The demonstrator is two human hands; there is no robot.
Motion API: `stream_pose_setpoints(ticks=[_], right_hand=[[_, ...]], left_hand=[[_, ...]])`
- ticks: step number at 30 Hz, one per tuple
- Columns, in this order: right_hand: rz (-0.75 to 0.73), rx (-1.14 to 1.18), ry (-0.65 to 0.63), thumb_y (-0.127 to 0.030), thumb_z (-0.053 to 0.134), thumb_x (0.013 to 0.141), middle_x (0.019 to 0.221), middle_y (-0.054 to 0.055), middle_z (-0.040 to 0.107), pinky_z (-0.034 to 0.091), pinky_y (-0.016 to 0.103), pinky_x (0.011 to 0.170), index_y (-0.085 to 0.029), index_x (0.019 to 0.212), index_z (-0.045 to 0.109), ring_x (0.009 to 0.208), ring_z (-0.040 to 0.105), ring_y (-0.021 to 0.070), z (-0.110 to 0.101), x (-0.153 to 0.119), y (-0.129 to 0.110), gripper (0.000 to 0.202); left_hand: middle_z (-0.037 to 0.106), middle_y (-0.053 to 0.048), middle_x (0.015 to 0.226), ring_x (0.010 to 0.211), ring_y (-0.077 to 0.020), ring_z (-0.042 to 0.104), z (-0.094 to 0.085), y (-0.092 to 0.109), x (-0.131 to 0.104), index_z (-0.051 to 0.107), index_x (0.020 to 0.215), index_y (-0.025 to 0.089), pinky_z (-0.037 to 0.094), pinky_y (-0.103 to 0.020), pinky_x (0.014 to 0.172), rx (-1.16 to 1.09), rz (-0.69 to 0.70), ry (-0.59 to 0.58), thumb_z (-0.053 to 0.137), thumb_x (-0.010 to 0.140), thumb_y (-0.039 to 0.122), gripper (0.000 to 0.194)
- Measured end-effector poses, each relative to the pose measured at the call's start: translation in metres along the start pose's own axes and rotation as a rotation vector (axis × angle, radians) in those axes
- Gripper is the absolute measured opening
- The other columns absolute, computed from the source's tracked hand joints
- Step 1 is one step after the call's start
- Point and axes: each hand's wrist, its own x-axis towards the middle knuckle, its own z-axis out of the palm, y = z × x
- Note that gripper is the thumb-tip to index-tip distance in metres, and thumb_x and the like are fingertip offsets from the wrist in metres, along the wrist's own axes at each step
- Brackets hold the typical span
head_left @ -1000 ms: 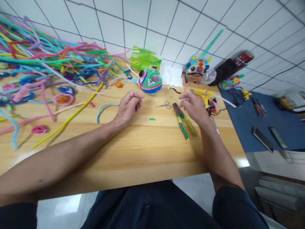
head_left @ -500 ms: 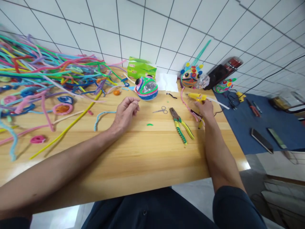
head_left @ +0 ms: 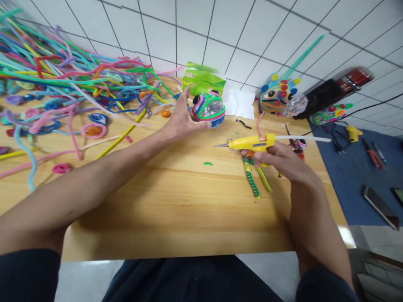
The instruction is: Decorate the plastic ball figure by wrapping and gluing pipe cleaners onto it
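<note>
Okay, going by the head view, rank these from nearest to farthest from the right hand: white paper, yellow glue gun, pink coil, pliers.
From the right hand:
1. Yellow glue gun: held in it.
2. Pliers: just below the glue gun in the picture.
3. White paper: toward the table's back.
4. Pink coil: far left.

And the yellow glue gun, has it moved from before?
Yes, left: the yellow glue gun was right of the head of the pliers; now, in the right hand, its front end reaches left past it.
</note>
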Motion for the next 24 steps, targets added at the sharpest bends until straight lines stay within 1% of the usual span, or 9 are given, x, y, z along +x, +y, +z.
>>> stream_pose_setpoints(ticks=[3,5,7,10,13,15,18,21,24], right_hand=[[0.011,-0.041,-0.085,-0.06,0.088,0.088,0.099,0.005,0.088,0.064,0.038,0.075,-0.026,0.087,0.079,0.092,0.078,0.0267,0.015,0.004,0.009,0.035],[0.019,-0.08,-0.089,-0.061,0.086,0.091,0.101,0.005,0.088,0.063,0.037,0.074,-0.026,0.087,0.08,0.092,0.077,0.0263,0.02,0.004,0.015,0.036],[0.021,-0.131,-0.083,-0.062,0.084,0.094,0.097,0.005,0.087,0.061,0.036,0.069,-0.026,0.093,0.083,0.086,0.076,0.0254,0.023,0.003,0.019,0.036],[0.008,-0.222,-0.072,-0.061,0.08,0.098,0.088,0.004,0.085,0.056,0.035,0.062,-0.026,0.098,0.084,0.076,0.073,0.0247,0.027,0.003,0.02,0.036],[-0.004,-0.265,-0.076,-0.062,0.078,0.1,0.086,0.004,0.084,0.057,0.036,0.063,-0.027,0.095,0.083,0.076,0.073,0.0256,0.03,0.004,0.02,0.036],[0.01,-0.286,-0.094,-0.063,0.078,0.101,0.086,0.004,0.083,0.058,0.038,0.065,-0.027,0.097,0.084,0.076,0.073,0.026,0.031,0.006,0.02,0.037],[0.027,-0.301,-0.082,-0.067,0.08,0.099,0.084,0.005,0.082,0.059,0.038,0.067,-0.026,0.098,0.085,0.076,0.072,0.0258,0.031,0.007,0.02,0.041],[0.025,-0.293,-0.06,-0.072,0.081,0.096,0.081,0.004,0.08,0.059,0.038,0.067,-0.027,0.094,0.084,0.076,0.071,0.0258,0.028,0.004,0.017,0.045],[0.073,-0.308,-0.07,-0.079,0.079,0.094,0.079,0.004,0.079,0.058,0.037,0.066,-0.026,0.093,0.083,0.077,0.07,0.0263,0.02,-0.003,0.011,0.053]], left_hand=[[0.057,-0.018,0.172,0.174,-0.044,0.043,0.002,-0.006,0.011,0.064,0.149,0.027,0.049,-0.057,0.138,-0.01,0.022,-0.066,0.117,0.054,0.035,0.109],[0.057,-0.018,0.172,0.171,-0.0412,0.048,0.002,-0.004,0.013,0.059,0.153,0.025,0.048,-0.055,0.139,-0.001,0.001,-0.11,0.116,0.055,0.035,0.114],[0.063,-0.018,0.167,0.165,-0.0374,0.056,0.001,-0.001,0.011,0.054,0.156,0.024,0.048,-0.054,0.138,-0.006,-0.011,-0.121,0.115,0.058,0.035,0.116],[0.074,-0.013,0.152,0.156,-0.0363,0.065,0.001,0.005,0.007,0.059,0.151,0.026,0.055,-0.051,0.132,-0.032,-0.015,-0.085,0.114,0.059,0.03,0.107],[0.077,-0.01,0.141,0.155,-0.0397,0.065,0.001,0.009,0.005,0.067,0.14,0.03,0.061,-0.05,0.123,-0.026,-0.029,-0.074,0.115,0.058,0.027,0.095],[0.076,-0.011,0.146,0.156,-0.0411,0.063,0.002,0.009,0.005,0.068,0.139,0.029,0.059,-0.051,0.126,-0.003,-0.019,-0.07,0.116,0.058,0.03,0.093],[0.07,-0.014,0.157,0.157,-0.0435,0.061,0.001,0.004,0.005,0.068,0.14,0.026,0.051,-0.053,0.134,0.037,0.01,-0.066,0.117,0.057,0.036,0.097],[0.068,-0.016,0.159,0.158,-0.0454,0.059,0.0,-0.003,0.006,0.068,0.142,0.025,0.044,-0.056,0.14,0.085,0.032,-0.074,0.117,0.056,0.041,0.101],[0.066,-0.015,0.162,0.158,-0.0458,0.057,-0.002,-0.008,0.007,0.063,0.15,0.028,0.041,-0.061,0.142,0.157,0.067,-0.113,0.116,0.057,0.05,0.11]])
